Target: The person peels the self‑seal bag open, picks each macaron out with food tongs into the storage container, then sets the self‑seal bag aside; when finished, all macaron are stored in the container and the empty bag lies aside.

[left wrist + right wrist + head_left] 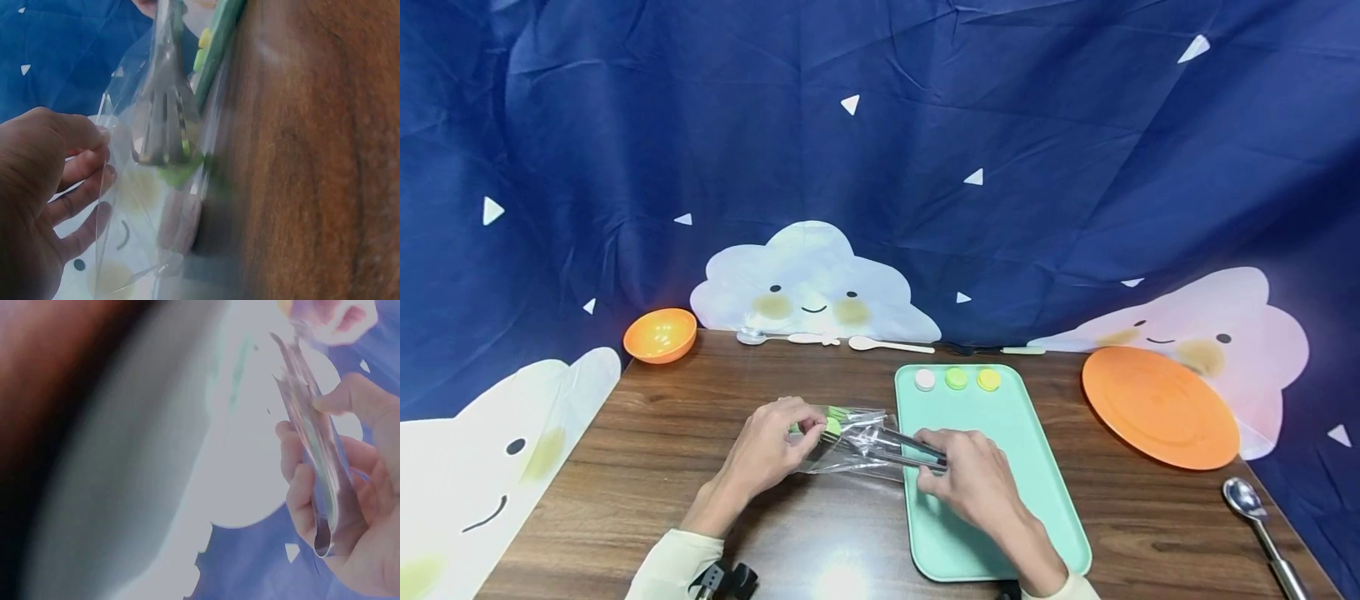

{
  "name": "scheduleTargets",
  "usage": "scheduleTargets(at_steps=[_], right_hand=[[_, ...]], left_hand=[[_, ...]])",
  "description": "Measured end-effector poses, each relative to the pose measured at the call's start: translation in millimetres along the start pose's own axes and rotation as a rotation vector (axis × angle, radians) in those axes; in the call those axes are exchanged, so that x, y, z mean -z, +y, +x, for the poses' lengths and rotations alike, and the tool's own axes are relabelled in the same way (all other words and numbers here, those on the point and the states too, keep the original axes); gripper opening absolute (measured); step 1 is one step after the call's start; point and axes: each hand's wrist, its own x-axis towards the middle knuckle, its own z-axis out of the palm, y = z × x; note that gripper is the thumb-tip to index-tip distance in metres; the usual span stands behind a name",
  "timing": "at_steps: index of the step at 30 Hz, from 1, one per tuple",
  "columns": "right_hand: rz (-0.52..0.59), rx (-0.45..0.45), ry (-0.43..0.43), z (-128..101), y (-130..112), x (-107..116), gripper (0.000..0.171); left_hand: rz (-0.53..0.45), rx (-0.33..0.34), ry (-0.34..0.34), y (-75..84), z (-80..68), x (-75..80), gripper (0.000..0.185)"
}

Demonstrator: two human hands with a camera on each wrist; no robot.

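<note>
My left hand (805, 432) pinches the mouth of a clear plastic bag (857, 454) lying on the wooden table just left of a mint-green tray (1037, 500). Something green (832, 427) sits inside the bag. My right hand (934, 460) grips metal tongs (901, 445) whose tips reach into the bag. In the left wrist view the tongs' forked tips (164, 134) are inside the bag against a green piece (178, 172), with my fingers (84, 181) on the film. The right wrist view shows the tongs (312, 450) held between thumb and fingers (294, 456).
Three small discs, white (925, 379), green (956, 377) and yellow (988, 379), line the tray's far edge. An orange bowl (660, 334) stands back left and an orange plate (1159, 407) at the right. Spoons (887, 344) lie along the back. A metal scoop (1262, 521) lies front right.
</note>
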Motion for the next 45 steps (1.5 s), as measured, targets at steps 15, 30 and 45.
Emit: scheduleTargets(at_steps=[15,30,45], right_hand=[[0.037,-0.213,-0.046,-16.2,77.3,86.0,0.046],[0.014,-0.223,-0.035,-16.0,80.1,87.7,0.052],[0.084,0.006,-0.222,-8.4,43.9,56.2,0.038]], left_hand=[[0.048,0.08,0.001,0.5,-1.2,3.8,0.01],[0.029,0.055,0.006,-1.1,-0.6,2.5,0.008],[0.003,0.031,0.009,1.7,-0.6,1.7,0.01]])
